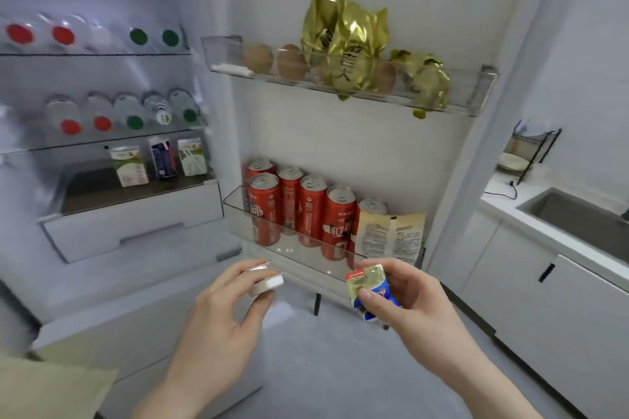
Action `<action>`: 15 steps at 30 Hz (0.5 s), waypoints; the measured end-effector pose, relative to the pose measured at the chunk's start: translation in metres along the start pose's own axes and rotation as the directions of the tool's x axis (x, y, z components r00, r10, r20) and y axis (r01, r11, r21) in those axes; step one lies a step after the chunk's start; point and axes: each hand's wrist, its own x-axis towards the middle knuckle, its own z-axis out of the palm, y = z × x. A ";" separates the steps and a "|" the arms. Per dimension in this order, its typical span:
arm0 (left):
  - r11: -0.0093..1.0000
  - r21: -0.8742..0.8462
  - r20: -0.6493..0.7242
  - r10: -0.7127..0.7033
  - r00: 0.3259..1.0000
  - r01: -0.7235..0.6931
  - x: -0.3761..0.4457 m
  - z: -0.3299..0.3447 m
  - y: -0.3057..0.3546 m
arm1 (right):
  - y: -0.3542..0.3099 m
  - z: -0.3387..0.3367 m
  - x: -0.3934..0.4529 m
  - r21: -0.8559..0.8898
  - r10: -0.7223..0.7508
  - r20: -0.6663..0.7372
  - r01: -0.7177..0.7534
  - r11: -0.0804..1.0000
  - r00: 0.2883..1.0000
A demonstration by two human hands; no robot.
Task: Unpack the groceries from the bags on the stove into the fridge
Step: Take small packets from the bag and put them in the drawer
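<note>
Two hands (224,309) (405,296) pinch small packets (269,282) (369,286) just before the door shelf's rim (299,262)

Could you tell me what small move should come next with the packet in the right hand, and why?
Probably lift the right hand and drop its small packet into the lower door bin, beside the beige pouches. The hand hangs just below that bin's rim, and pouches already stand there.

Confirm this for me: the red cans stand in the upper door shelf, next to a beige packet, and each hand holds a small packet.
Not quite. The head view shows the red cans in the lower door shelf, not the upper; the beige packet stands beside them. The left hand and right hand each hold a small packet.
</note>
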 end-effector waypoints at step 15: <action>0.994 0.044 -0.264 -0.089 0.960 0.104 0.053 -0.036 -0.022 | -0.024 0.034 0.108 0.028 -0.100 0.216 0.097 0.995 0.971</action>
